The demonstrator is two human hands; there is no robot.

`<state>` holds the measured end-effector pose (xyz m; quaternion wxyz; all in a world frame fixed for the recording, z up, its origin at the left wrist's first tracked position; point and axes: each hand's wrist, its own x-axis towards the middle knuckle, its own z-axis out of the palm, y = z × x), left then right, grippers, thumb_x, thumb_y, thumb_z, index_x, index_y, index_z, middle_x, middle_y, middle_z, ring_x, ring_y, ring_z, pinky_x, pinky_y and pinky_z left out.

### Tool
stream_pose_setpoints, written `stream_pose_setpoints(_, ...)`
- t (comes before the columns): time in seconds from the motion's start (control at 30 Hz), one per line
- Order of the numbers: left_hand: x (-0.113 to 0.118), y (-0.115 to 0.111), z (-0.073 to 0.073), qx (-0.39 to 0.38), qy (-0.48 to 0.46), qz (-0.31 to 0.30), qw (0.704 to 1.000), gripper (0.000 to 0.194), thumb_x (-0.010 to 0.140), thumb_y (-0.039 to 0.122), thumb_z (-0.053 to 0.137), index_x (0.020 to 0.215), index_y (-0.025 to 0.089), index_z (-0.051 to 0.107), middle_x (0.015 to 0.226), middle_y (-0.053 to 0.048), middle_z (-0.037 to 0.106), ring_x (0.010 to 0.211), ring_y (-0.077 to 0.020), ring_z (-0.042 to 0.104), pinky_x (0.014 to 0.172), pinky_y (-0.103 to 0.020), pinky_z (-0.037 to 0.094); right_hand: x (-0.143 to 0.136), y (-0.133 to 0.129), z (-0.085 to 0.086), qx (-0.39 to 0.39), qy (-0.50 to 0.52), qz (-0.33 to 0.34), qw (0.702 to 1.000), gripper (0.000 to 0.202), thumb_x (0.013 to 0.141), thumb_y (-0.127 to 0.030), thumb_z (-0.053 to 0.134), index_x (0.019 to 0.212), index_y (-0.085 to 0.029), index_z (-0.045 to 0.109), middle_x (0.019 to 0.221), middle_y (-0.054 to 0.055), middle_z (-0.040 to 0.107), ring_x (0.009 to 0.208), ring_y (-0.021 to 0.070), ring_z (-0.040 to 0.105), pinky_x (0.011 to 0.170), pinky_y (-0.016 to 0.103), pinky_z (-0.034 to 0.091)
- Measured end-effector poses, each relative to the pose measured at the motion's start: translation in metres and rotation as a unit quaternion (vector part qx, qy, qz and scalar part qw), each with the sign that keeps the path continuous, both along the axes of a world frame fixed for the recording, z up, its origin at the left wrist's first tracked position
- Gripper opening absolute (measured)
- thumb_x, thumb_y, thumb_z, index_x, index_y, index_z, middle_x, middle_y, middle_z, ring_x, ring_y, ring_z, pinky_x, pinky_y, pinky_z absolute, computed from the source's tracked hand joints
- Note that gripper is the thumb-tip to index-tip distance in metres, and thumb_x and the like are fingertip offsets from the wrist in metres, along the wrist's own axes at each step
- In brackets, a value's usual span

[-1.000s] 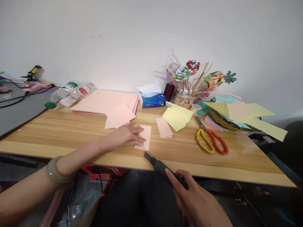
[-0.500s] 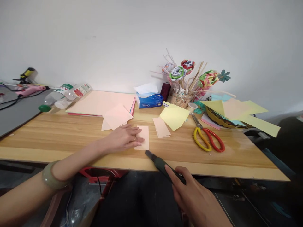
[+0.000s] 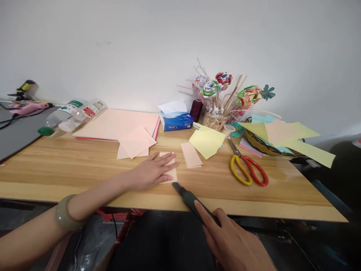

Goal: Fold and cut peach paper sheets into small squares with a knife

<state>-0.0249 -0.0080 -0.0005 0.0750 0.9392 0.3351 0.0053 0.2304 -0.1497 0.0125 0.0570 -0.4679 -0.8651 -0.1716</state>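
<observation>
My left hand (image 3: 153, 169) lies flat with fingers spread over a small pink paper (image 3: 172, 175), pressing it to the wooden table. Part of the paper is hidden under the fingers. In my right hand (image 3: 225, 235) is a dark green utility knife (image 3: 191, 200), with the index finger stretched along its handle. The blade's tip is at the paper's near right corner; whether it touches cannot be told. Cut pink strips (image 3: 191, 155) lie just right of the paper, beside yellow square sheets (image 3: 207, 141). Pink squares (image 3: 137, 143) are to the left.
Large-handled scissors (image 3: 245, 165) rest on the right. A stack of coloured paper (image 3: 118, 122), a blue tissue pack (image 3: 176, 121), paper flowers (image 3: 211, 87) and a basket (image 3: 259, 142) with paper line the back. Plastic bottles (image 3: 64, 114) lie at left. The table's edge (image 3: 158, 207) runs close by.
My left hand has shifted right across the pink paper, covering more of its right side. The knife remains by the paper's near right corner. The whole view has moved slightly.
</observation>
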Motion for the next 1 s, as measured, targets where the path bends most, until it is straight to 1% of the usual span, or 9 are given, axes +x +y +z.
stream_pose_setpoints(0.13, 0.0007, -0.0009, 0.0012, -0.028, 0.011, 0.016, 0.999, 0.065, 0.096, 0.057, 0.015, 0.147, 0.017, 0.010, 0.153, -0.007, 0.009, 0.142, -0.0191, 0.006, 0.112, -0.047, 0.007, 0.0002, -0.0001, 0.0019, -0.017, -0.013, 0.010, 1.000, 0.051, 0.078, -0.015, 0.046, 0.129, -0.018, 0.046, 0.077, -0.001, 0.058, 0.038, 0.0089, 0.054, 0.029, 0.018, 0.040)
stream_pose_setpoints(0.23, 0.0008, -0.0010, 0.0010, -0.030, 0.009, 0.017, 0.999, 0.065, 0.096, 0.057, 0.014, 0.147, 0.018, 0.011, 0.153, -0.006, 0.009, 0.142, -0.0182, 0.005, 0.113, -0.046, 0.005, -0.0001, 0.0005, 0.0004, -0.023, -0.012, 0.013, 1.000, 0.051, 0.078, -0.014, 0.045, 0.129, -0.016, 0.046, 0.075, -0.001, 0.057, 0.038, 0.0081, 0.054, 0.029, 0.017, 0.039)
stream_pose_setpoints(0.37, 0.0002, -0.0006, -0.0022, -0.020, -0.003, 0.015, 1.000, 0.064, 0.095, 0.058, 0.014, 0.147, 0.020, 0.010, 0.153, -0.005, 0.011, 0.142, -0.0173, 0.006, 0.113, -0.044, 0.004, 0.0015, 0.0006, -0.0033, -0.020, -0.016, 0.007, 1.000, 0.051, 0.078, -0.014, 0.046, 0.129, -0.017, 0.046, 0.073, -0.002, 0.056, 0.035, 0.0076, 0.051, 0.026, 0.016, 0.036)
stream_pose_setpoints(0.5, 0.0002, -0.0004, -0.0036, -0.020, 0.002, 0.014, 1.000, 0.064, 0.096, 0.057, 0.014, 0.147, 0.019, 0.009, 0.153, -0.006, 0.011, 0.142, -0.0176, 0.007, 0.113, -0.044, 0.004, 0.0030, 0.0014, -0.0030, -0.027, -0.013, 0.010, 1.000, 0.051, 0.079, -0.014, 0.045, 0.130, -0.016, 0.045, 0.073, -0.002, 0.056, 0.034, 0.0067, 0.049, 0.025, 0.016, 0.034)
stream_pose_setpoints(0.57, 0.0005, -0.0008, -0.0026, -0.016, 0.004, 0.015, 1.000, 0.064, 0.096, 0.057, 0.014, 0.147, 0.019, 0.010, 0.153, -0.006, 0.011, 0.142, -0.0179, 0.006, 0.113, -0.045, 0.005, 0.0024, 0.0026, -0.0020, -0.027, -0.009, 0.012, 1.000, 0.051, 0.080, -0.014, 0.043, 0.131, -0.016, 0.044, 0.072, -0.002, 0.056, 0.034, 0.0066, 0.049, 0.026, 0.015, 0.033)
stream_pose_setpoints(0.7, 0.0013, -0.0024, 0.0003, 0.004, 0.008, 0.024, 1.000, 0.065, 0.095, 0.058, 0.015, 0.147, 0.018, 0.013, 0.153, -0.004, 0.013, 0.142, -0.0223, -0.003, 0.112, -0.050, 0.003, 0.0004, 0.0048, -0.0003, -0.025, -0.003, 0.010, 1.000, 0.050, 0.080, -0.014, 0.043, 0.130, -0.016, 0.045, 0.072, -0.001, 0.055, 0.035, 0.0073, 0.050, 0.026, 0.016, 0.032)
stream_pose_setpoints(0.77, 0.0016, -0.0030, 0.0008, 0.005, 0.016, 0.026, 1.000, 0.065, 0.095, 0.058, 0.015, 0.147, 0.019, 0.013, 0.153, -0.005, 0.012, 0.142, -0.0230, -0.002, 0.111, -0.052, 0.004, 0.0002, 0.0056, 0.0002, -0.028, 0.000, 0.008, 1.000, 0.050, 0.080, -0.014, 0.044, 0.130, -0.015, 0.045, 0.072, -0.001, 0.055, 0.035, 0.0077, 0.050, 0.027, 0.016, 0.033)
stream_pose_setpoints(0.87, 0.0017, -0.0033, 0.0003, 0.006, 0.019, 0.029, 0.999, 0.064, 0.095, 0.058, 0.015, 0.146, 0.019, 0.015, 0.153, -0.008, 0.011, 0.142, -0.0219, 0.004, 0.112, -0.048, 0.008, 0.0011, 0.0071, 0.0009, -0.034, 0.000, 0.009, 0.999, 0.050, 0.079, -0.013, 0.044, 0.129, -0.015, 0.045, 0.073, -0.001, 0.055, 0.034, 0.0068, 0.049, 0.026, 0.016, 0.032)
stream_pose_setpoints(1.0, 0.0018, -0.0032, 0.0000, 0.014, 0.016, 0.027, 0.999, 0.065, 0.095, 0.058, 0.015, 0.146, 0.017, 0.019, 0.153, -0.010, 0.011, 0.142, -0.0221, 0.005, 0.112, -0.046, 0.010, 0.0020, 0.0093, 0.0010, -0.045, 0.001, 0.008, 0.999, 0.050, 0.080, -0.013, 0.043, 0.130, -0.015, 0.044, 0.073, -0.002, 0.054, 0.033, 0.0056, 0.046, 0.026, 0.016, 0.031)
